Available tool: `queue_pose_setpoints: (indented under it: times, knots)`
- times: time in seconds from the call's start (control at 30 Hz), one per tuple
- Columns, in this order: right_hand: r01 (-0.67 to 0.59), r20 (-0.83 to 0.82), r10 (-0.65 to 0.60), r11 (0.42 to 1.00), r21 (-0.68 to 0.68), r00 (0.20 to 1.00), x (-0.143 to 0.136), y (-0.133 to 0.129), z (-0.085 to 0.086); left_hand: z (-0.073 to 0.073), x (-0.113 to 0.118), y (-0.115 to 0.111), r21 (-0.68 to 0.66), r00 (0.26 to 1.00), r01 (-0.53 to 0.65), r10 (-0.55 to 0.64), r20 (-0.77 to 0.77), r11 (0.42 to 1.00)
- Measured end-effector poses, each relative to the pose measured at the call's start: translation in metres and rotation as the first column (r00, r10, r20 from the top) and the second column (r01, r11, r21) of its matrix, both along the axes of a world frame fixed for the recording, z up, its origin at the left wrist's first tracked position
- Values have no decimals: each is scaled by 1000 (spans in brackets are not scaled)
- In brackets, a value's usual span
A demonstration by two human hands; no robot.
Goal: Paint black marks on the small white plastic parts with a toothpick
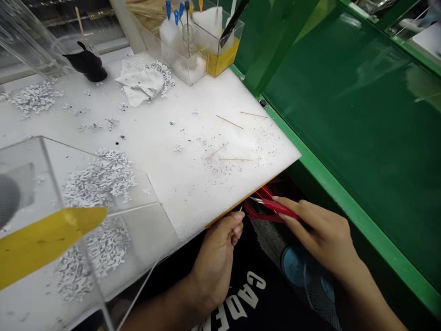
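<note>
Just below the table edge, my left hand [217,250] is closed in a pinch. A pale tip of a thin wooden stick, like a toothpick [240,209], pokes out above its thumb and forefinger. To its right, my right hand [324,232] grips red-handled pliers [277,206] by the handles. Their metal jaws point left toward the toothpick and stay a little apart from it. Several more thin wooden sticks [236,159] lie on the white foam sheet [161,151] among dark specks.
Piles of small white pieces [103,177] cover the left side, partly behind a transparent acrylic box [138,209] with yellow tape. Crumpled white paper [139,82], a black-wrapped cup [86,64] and an acrylic organizer [189,76] stand behind. A green panel [361,101] bounds the right.
</note>
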State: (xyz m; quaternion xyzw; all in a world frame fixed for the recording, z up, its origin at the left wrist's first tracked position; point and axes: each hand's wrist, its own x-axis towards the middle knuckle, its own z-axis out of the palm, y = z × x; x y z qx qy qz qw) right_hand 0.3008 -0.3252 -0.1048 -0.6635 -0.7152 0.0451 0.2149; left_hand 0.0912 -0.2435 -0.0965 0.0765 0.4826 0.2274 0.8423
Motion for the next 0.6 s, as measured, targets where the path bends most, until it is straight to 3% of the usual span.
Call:
queue_pose_setpoints:
  times: [0.17,0.3,0.4,0.53,0.6]
  knots:
    - [148,-25,-146,979,140,989,4,6,10,7,-3,1,120,979,155,-169,111,981]
    - [208,31,-218,959,194,975,-2,41,22,19,-12,0,290,920,287,-347,182,913]
    - [220,101,-240,960,173,965,-3,85,21,31,-29,1,497,896,309,-423,132,811]
    - [198,162,-232,959,202,959,4,140,6,45,-58,5,752,885,325,-465,-27,574]
    - [183,160,-231,946,268,960,6,156,0,49,-73,7,806,873,320,-486,-45,498]
